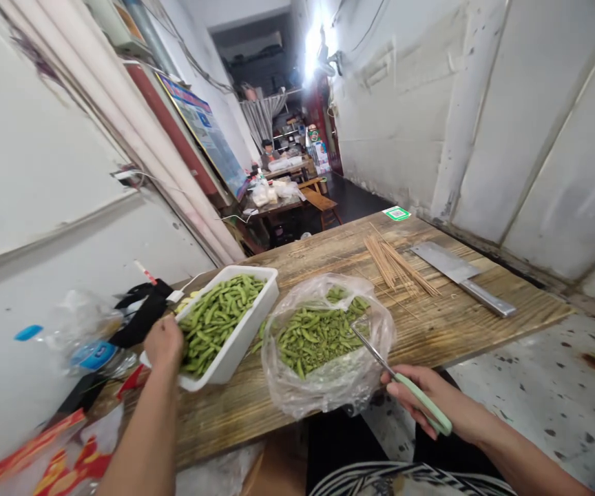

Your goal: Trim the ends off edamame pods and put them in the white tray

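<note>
My left hand [164,342] is closed at the near left rim of a white plastic tray [246,344]; its fingers are partly hidden behind the wrist side. Green edamame pods [222,313] fill the tray, which sits tilted in view on the wooden table. In my right hand [426,396] is a pair of scissors [416,398] with pale green handles, the metal blades pointing over a clear plastic bag [308,396]. The bag lies open between my hands, with more edamame pods [312,334] and small clipped bits inside it.
Thin bamboo skewers [395,262] and a cleaver [457,275] lie on the wooden table [318,258] to the right. A green QR-code card [397,213] is at the far edge. Left are a water bottle [94,355] and red packaging [34,448]. Farther back, a person [268,155] sits near other tables.
</note>
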`<state>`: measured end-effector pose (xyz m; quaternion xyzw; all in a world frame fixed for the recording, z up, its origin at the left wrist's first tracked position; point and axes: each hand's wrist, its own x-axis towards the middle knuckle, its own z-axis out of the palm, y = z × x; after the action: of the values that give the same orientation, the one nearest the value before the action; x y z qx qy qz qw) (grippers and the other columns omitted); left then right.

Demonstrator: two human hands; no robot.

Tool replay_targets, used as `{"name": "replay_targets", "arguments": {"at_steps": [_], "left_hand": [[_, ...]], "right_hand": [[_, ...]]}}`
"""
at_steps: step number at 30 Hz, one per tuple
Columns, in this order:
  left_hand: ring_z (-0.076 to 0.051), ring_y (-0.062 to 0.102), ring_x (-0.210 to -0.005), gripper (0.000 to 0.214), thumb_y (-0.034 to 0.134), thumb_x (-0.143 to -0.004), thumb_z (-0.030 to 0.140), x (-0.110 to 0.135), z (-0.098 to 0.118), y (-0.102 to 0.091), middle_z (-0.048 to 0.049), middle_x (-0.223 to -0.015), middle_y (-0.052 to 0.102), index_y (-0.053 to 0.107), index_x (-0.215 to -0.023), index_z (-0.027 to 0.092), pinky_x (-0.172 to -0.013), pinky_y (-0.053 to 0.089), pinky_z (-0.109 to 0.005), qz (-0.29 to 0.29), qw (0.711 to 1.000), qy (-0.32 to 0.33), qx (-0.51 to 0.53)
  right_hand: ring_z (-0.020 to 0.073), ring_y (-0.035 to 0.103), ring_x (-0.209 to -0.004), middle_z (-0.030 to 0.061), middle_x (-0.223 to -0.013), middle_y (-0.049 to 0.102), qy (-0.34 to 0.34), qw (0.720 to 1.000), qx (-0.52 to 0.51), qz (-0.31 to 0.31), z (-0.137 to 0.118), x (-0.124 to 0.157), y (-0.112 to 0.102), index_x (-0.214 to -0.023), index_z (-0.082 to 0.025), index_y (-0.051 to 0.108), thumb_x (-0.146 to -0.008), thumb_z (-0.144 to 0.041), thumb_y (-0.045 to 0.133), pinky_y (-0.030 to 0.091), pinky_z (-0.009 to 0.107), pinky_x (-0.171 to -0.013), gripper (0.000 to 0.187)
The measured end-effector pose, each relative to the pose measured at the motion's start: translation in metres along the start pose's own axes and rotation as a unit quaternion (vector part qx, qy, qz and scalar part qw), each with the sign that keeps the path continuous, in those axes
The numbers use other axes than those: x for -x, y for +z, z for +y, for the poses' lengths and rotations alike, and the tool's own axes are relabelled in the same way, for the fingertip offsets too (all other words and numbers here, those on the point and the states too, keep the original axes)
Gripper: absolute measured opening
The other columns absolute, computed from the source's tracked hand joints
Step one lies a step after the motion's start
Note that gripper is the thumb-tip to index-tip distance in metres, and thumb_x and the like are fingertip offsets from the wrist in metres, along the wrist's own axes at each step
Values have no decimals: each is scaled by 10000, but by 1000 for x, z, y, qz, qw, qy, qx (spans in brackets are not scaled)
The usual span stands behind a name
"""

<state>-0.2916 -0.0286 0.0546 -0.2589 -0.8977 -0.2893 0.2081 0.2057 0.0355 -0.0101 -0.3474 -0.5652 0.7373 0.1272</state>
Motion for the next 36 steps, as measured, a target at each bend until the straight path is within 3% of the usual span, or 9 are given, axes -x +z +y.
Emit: {"name": "replay_targets", "arguments": {"at_steps": [3,5,8,11,15,18,29,33,36], "left_hand": [[-240,572,-897,179,490,-758,226,22,26,-27,-37,-867,672,633,-855,178,-843,435,-378,120,992,36,24],[-220,580,-866,228,505,-783,281,55,55,-46,-50,-941,670,644,-938,187,-851,436,-357,120,980,134,84],[-216,611,-846,204,528,-797,321,118,102,-51,-60,-899,690,686,-876,219,-851,444,-324,-108,923,318,187],[-215,621,-890,212,502,-827,230,166,138,-24,-86,-929,694,702,-899,226,-854,438,-311,-321,839,389,205],[-264,607,-889,210,486,-823,180,182,163,22,-164,-923,657,686,-876,145,-818,420,-355,-348,869,347,64],[-272,601,-873,206,485,-827,196,176,170,38,-178,-920,639,679,-841,127,-787,408,-348,-337,880,334,-1],[-227,593,-794,46,583,-708,114,167,168,37,-105,-807,642,605,-681,144,-714,394,-296,-402,861,311,21],[-179,604,-671,66,531,-764,157,163,170,24,-47,-708,641,595,-751,165,-664,435,-280,-438,853,210,190],[-150,608,-583,39,588,-736,192,173,173,18,-16,-639,637,593,-764,165,-624,476,-264,-499,779,40,377]], "right_hand": [[35,324,-321,-105,-470,377,0,1000,-12,8,4,-3,-1,-871,-179,509,-748,-573,601,330,132,-288,423],[34,323,-317,-106,-472,380,-1,1000,-19,12,7,-5,-2,-885,-180,511,-741,-559,618,330,132,-286,419],[34,325,-311,-109,-462,377,0,1000,-18,3,9,-7,-1,-904,-176,517,-748,-557,612,321,128,-286,423],[35,334,-311,-109,-458,385,-1,1000,-13,-11,8,-5,1,-938,-167,520,-764,-561,591,318,124,-290,437],[34,348,-322,-104,-476,403,-11,1000,-16,-13,6,2,2,-955,-164,519,-765,-552,595,323,122,-295,439],[30,348,-325,-102,-492,413,-11,1000,-26,-8,7,6,2,-956,-165,518,-764,-547,601,317,119,-293,436],[25,356,-318,-101,-493,415,-34,998,-37,-26,8,3,1,-953,-155,522,-775,-518,612,322,111,-281,414],[26,366,-330,-93,-517,433,-44,998,-47,-14,8,1,0,-939,-156,528,-779,-521,603,343,113,-284,406],[33,400,-356,-76,-561,469,-41,997,-67,-17,7,-3,2,-931,-162,522,-770,-534,606,368,124,-299,415]]}}
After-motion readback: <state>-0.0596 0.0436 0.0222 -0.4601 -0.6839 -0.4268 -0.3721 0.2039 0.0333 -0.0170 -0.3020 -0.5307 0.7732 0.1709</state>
